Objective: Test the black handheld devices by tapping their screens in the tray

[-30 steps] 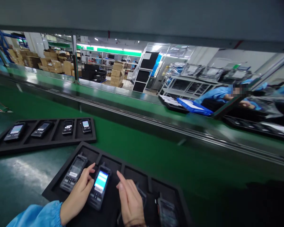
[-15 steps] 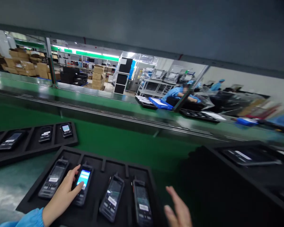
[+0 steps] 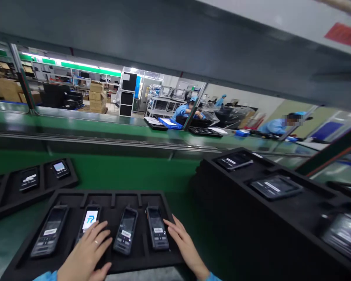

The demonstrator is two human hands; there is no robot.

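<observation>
Far off to the left of my hands, a second foam tray (image 3: 32,187) is lying on the green surface (image 3: 128,175) with two small handsets in its pockets. Directly under my hands, the near foam tray (image 3: 111,197) is carrying four handsets in a row. The leftmost handset (image 3: 50,230) is sitting dark, just left of my left hand (image 3: 86,253). That hand is lying open, fingers spread and gripping nothing, with the fingertips resting on the lower part of the lit handset (image 3: 89,222), whose screen is glowing white with a blue logo. Between my two hands, the third handset (image 3: 125,230) and the fourth handset (image 3: 157,228) are lying dark in their pockets. My right hand (image 3: 183,244) is also relaxed and empty, its fingers touching the right rim of the tray just beside the fourth handset. Well to the right, a tall stack of black trays (image 3: 269,203) is holding larger devices.

I am judging the step to be powering the handsets up one by one, with the second booting. The next move is calling for a light, precise press on the third handset without lifting it from its pocket.
</observation>
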